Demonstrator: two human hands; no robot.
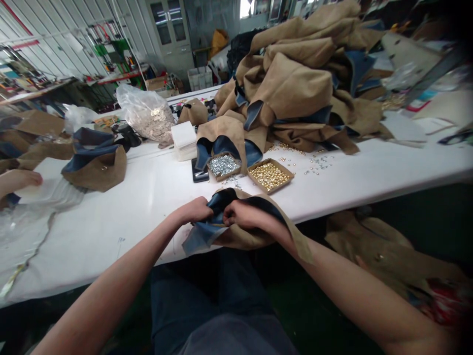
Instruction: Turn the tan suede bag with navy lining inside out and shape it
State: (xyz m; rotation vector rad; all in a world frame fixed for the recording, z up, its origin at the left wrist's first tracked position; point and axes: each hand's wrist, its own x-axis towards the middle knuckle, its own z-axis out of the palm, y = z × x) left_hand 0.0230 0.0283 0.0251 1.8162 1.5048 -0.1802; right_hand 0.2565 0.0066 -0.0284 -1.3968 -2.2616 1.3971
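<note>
A tan suede-like bag with a blue lining lies at the table's front edge, its opening towards me. My left hand is closed on the lined edge at the bag's left side. Inside the opening, my right hand has its fingers pinched; what they hold, if anything, is hidden. Just beyond the bag stand two small open boxes. Silver metal pieces fill one, and gold-coloured studs fill the other box.
A tall heap of similar tan pieces covers the back of the table. At the left another person's hand touches white sheets beside a tan-and-blue bag. A plastic sack, white stack and phone stand behind.
</note>
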